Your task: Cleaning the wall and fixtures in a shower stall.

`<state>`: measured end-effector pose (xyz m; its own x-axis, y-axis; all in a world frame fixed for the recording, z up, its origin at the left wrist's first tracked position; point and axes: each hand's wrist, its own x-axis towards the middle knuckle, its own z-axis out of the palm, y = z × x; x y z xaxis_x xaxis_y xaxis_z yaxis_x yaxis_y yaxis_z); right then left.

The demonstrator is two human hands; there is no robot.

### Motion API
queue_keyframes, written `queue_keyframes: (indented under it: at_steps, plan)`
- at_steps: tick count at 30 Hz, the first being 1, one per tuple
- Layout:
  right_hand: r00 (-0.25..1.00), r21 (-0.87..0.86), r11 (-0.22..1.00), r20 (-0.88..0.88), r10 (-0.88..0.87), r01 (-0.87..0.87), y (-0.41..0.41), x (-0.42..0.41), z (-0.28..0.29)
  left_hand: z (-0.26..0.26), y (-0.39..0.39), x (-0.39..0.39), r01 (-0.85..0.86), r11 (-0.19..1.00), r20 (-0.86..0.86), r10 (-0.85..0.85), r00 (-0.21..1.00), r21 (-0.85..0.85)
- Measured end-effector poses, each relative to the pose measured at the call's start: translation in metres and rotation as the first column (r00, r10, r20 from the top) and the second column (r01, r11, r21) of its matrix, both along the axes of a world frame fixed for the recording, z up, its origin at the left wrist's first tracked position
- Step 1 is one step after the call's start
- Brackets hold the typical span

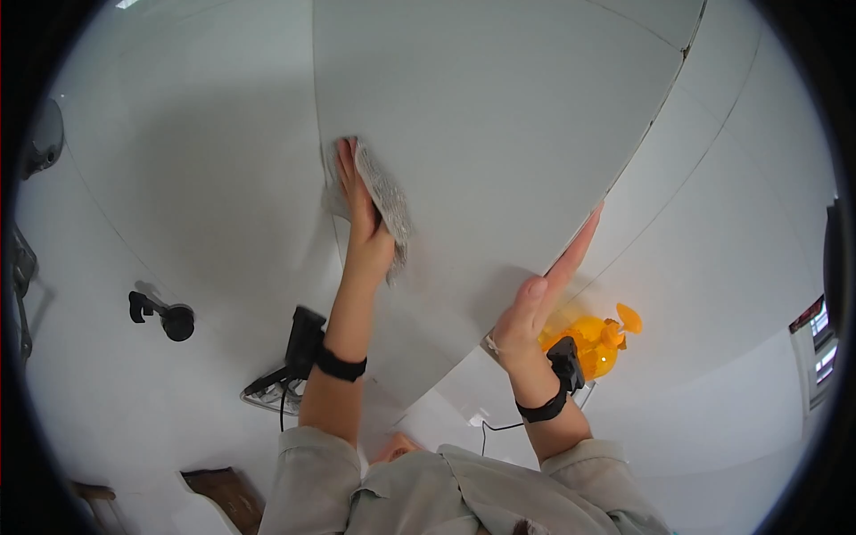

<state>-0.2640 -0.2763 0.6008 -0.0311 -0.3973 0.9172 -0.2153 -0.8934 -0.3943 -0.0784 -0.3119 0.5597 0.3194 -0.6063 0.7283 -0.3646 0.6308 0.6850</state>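
Note:
My left hand [361,207] presses a grey cloth [388,190] against a large pale panel [481,134], close to the panel's left seam. Part of the cloth wraps over the hand, and the fingertips show along its upper edge. My right hand [545,287] holds the panel's lower right edge, thumb on the near side and fingers stretched along the edge. A translucent orange plastic object [592,344] is just beyond the right wrist, partly hidden by it.
Black devices [306,341] are strapped to both wrists, with thin cables. A black hook with a round base [175,321] is fixed on the white surface at left. Metal fittings [23,261] line the far left. A brown packet [227,498] lies lower left. A window [824,341] appears right.

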Motion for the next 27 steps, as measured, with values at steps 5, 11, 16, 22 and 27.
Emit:
queue_keyframes:
  at_steps: [5,11,16,22,27]
  plan:
    - [1.000,0.051,0.999,0.005,-0.015,0.015,-0.001,-0.002,-0.006,0.013,0.006,-0.006,0.029,0.999,-0.082,-0.027,0.996,0.027]
    - [1.000,0.057,0.998,0.001,-0.024,0.024,-0.001,-0.002,-0.007,0.020,0.010,-0.001,0.107,0.994,-0.022,-0.107,0.994,-0.008]
    - [1.000,0.044,0.999,-0.004,-0.029,0.029,-0.002,-0.003,-0.005,0.015,0.014,0.003,0.113,0.994,0.028,-0.113,0.993,0.001]
    - [1.000,0.038,0.999,0.019,-0.020,0.019,-0.003,-0.002,-0.008,0.024,0.007,0.003,0.087,0.996,-0.039,-0.086,0.996,0.009]
    - [0.999,0.079,0.996,0.004,-0.035,0.034,0.000,-0.004,-0.008,0.007,0.007,-0.002,0.103,0.995,0.009,-0.103,0.995,-0.003]
